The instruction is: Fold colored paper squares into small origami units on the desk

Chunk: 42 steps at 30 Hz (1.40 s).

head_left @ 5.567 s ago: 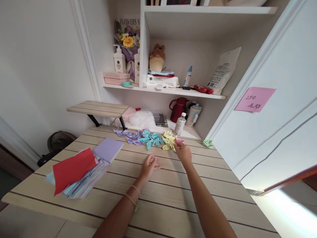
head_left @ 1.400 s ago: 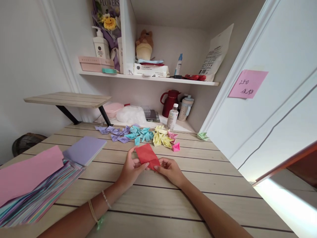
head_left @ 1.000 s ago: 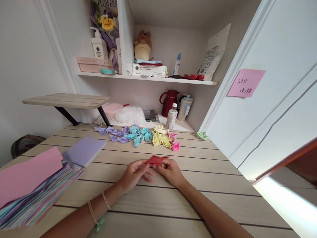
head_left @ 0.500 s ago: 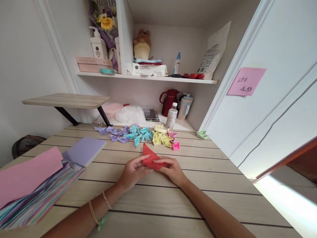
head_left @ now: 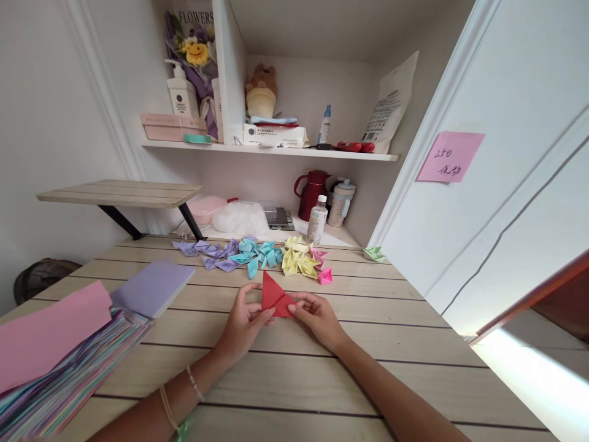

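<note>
A red sheet of origami paper (head_left: 275, 296), folded to a triangle with its tip pointing up and away, is held just above the table between both hands. At its lower left corner, my left hand (head_left: 245, 316) pinches it with the thumb in front and fingers behind. My right hand (head_left: 317, 316) grips the right corner between thumb and forefinger. Beyond the paper lie folded paper pieces: purple ones (head_left: 221, 253), blue ones (head_left: 258, 253), yellow ones (head_left: 298, 256) and a bright pink one (head_left: 325, 276).
A thick stack of coloured paper (head_left: 69, 368) and a purple pad (head_left: 154, 285) lie at the left. A bottle (head_left: 317, 220), a red jug (head_left: 313, 193) and a tumbler (head_left: 341, 202) stand at the back. A small raised shelf (head_left: 122, 191) sits at back left. A green folded piece (head_left: 374, 253) lies far right.
The red paper has turned to stand more upright, showing its triangular face. My left thumb has come round to its front lower edge, and the right fingers have shifted to its right corner.
</note>
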Motion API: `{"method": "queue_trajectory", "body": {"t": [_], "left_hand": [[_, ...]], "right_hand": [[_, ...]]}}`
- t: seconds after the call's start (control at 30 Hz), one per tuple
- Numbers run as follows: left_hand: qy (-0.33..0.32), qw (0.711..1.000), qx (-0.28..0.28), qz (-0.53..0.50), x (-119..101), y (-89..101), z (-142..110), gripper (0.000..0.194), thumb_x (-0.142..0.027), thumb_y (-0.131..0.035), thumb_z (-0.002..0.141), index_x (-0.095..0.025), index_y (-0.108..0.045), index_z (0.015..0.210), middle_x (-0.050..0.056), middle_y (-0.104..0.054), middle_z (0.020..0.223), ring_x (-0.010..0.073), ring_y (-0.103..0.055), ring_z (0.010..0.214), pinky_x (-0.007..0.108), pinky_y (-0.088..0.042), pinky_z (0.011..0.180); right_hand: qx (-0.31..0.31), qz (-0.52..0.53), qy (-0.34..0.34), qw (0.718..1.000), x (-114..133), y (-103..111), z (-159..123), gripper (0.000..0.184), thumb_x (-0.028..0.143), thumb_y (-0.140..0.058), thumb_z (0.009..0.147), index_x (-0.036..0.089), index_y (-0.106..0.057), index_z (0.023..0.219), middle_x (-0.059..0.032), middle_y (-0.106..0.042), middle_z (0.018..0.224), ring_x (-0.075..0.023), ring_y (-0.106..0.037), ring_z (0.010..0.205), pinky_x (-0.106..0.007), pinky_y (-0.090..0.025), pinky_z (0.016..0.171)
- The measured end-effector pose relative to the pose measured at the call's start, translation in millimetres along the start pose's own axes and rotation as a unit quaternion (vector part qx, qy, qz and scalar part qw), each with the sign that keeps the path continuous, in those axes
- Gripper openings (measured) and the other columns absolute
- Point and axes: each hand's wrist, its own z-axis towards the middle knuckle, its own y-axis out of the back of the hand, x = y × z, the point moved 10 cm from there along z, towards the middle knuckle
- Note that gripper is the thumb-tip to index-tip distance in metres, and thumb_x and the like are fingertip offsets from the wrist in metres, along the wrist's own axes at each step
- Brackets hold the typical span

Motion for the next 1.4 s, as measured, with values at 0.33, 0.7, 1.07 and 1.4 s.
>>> {"method": "queue_trajectory", "body": {"t": [0.33, 0.7, 1.07, 1.4], "left_hand": [[0.024, 0.991, 0.081, 0.102, 10, -6.6, 7, 0.026, -0.040, -0.058, 0.074, -0.015, -0.060, 0.075, -0.001, -0.057, 0.051, 0.0093, -0.050, 0.044, 0.019, -0.037, 0.044], [0.057, 0.987, 0.119, 0.089, 13, -14.6, 2, 0.031, -0.042, -0.062, 0.070, -0.013, -0.061, 0.082, 0.001, -0.062, 0.055, 0.0126, -0.057, 0.050, 0.022, -0.042, 0.051], [0.057, 0.985, 0.136, 0.090, 12, -16.1, 2, 0.031, -0.041, -0.064, 0.069, -0.013, -0.064, 0.081, 0.003, -0.065, 0.059, 0.0141, -0.060, 0.054, 0.023, -0.044, 0.054], [0.064, 0.988, 0.117, 0.072, 11, -14.3, 2, 0.034, -0.045, -0.063, 0.069, -0.012, -0.064, 0.080, 0.003, -0.066, 0.061, 0.0139, -0.061, 0.052, 0.022, -0.044, 0.051]], "right_hand": [[0.026, 0.056, -0.044, 0.997, -8, -8, -3, 0.030, 0.045, -0.065, 0.069, 0.015, -0.068, 0.074, -0.0020, -0.066, 0.066, -0.0138, -0.056, 0.060, -0.027, -0.044, 0.061], [-0.056, 0.094, -0.055, 0.992, -10, 4, -5, 0.027, 0.040, -0.074, 0.060, 0.015, -0.066, 0.064, -0.0017, -0.067, 0.063, -0.0130, -0.055, 0.055, -0.025, -0.043, 0.056], [0.048, 0.202, -0.099, 0.973, -14, -16, -6, 0.025, 0.038, -0.071, 0.066, 0.014, -0.063, 0.068, -0.0005, -0.065, 0.063, -0.0101, -0.054, 0.053, -0.023, -0.040, 0.056], [0.057, 0.149, -0.059, 0.985, -11, -12, -2, 0.044, 0.025, -0.071, 0.063, 0.019, -0.058, 0.104, 0.0016, -0.065, 0.068, -0.0095, -0.055, 0.054, -0.021, -0.041, 0.056]]}}
